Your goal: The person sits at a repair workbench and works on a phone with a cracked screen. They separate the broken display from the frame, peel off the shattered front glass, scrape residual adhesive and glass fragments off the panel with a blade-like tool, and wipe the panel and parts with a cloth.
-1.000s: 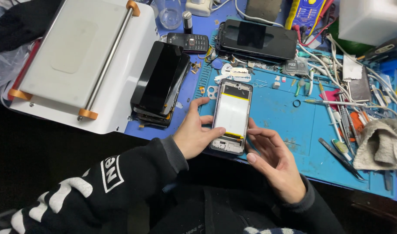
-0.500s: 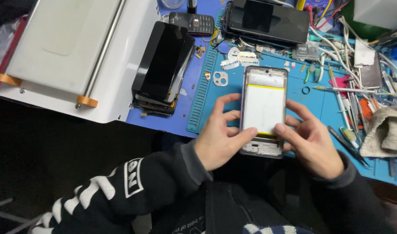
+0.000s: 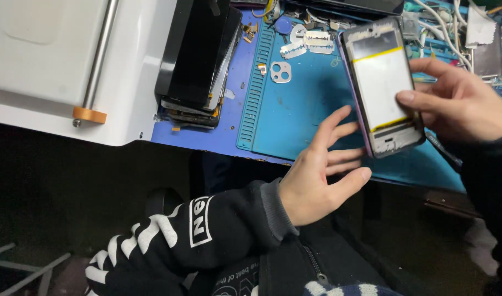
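Gripping an opened smartphone (image 3: pixel 383 87) along its right edge, the right hand (image 3: pixel 459 104) holds it tilted above the blue silicone repair mat (image 3: pixel 300 109), fingers curled onto the front of the frame. Its back cover is off, showing a pale battery with yellow strips at top and bottom inside a purple-edged frame. The left hand (image 3: pixel 316 170) is open with fingers spread, just left of the phone's lower end; its fingertips reach toward the phone's left edge, and whether they touch it cannot be told. That arm wears a black sleeve with white print.

Left of the phone, on the mat, lie a small camera-lens bezel (image 3: pixel 281 72) and, above it, a razor blade (image 3: pixel 318 38). Farther left, off the mat's ribbed edge, a stack of black phone screens (image 3: pixel 199 55) leans against a white screen-separator machine (image 3: pixel 59 60) with a metal bar and orange end clip. Right of the phone, behind the right hand, run tangled white cables (image 3: pixel 454 22).
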